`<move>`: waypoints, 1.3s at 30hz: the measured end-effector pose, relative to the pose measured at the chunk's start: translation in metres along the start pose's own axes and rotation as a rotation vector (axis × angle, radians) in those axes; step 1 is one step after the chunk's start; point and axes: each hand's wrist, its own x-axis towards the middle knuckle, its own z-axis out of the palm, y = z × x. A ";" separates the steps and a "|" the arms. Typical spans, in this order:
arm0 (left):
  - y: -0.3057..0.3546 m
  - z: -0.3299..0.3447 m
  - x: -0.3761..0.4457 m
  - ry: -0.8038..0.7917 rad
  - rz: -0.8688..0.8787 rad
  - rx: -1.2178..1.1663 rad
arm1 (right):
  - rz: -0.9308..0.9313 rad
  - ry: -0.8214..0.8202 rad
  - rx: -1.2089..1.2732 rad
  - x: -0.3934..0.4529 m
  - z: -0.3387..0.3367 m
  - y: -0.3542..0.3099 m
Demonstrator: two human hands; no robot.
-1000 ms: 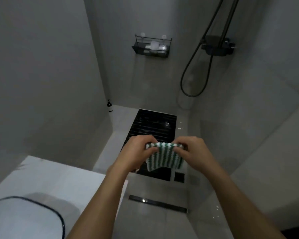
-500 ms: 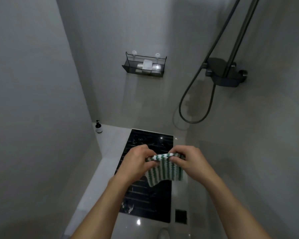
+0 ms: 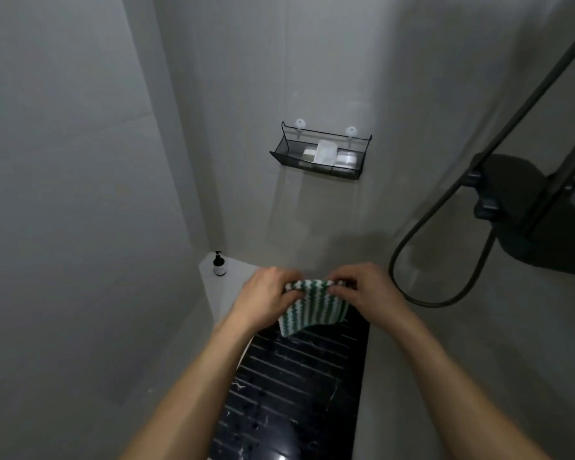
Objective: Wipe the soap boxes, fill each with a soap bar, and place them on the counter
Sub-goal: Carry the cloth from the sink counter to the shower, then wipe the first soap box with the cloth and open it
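From my head view: the soap boxes sit up in the wire basket on the wall, well above and beyond both hands, so I'm not at them yet. The risk, as I judge it — reaching up with the cloth bunched in both hands could tip the upright pale box out of the basket, and the dark slatted floor below my hands looks glossy, maybe wet, so a dropped box could skid or crack.

My left hand pinches the cloth's top left edge, fingers curled over it. My right hand pinches the top right edge — the striped cloth hangs between them, both forearms stretched forward.
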 end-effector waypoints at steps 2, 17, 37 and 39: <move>-0.008 -0.002 0.025 0.008 -0.013 0.002 | -0.008 -0.002 -0.036 0.027 -0.002 0.009; -0.115 -0.006 0.252 0.031 0.071 -0.061 | 0.058 0.102 -0.036 0.245 0.003 0.075; -0.208 -0.034 0.528 0.021 0.239 -0.207 | 0.212 0.282 -0.015 0.500 -0.024 0.143; -0.214 -0.029 0.552 0.002 0.216 -0.229 | 0.202 0.292 -0.012 0.525 -0.027 0.158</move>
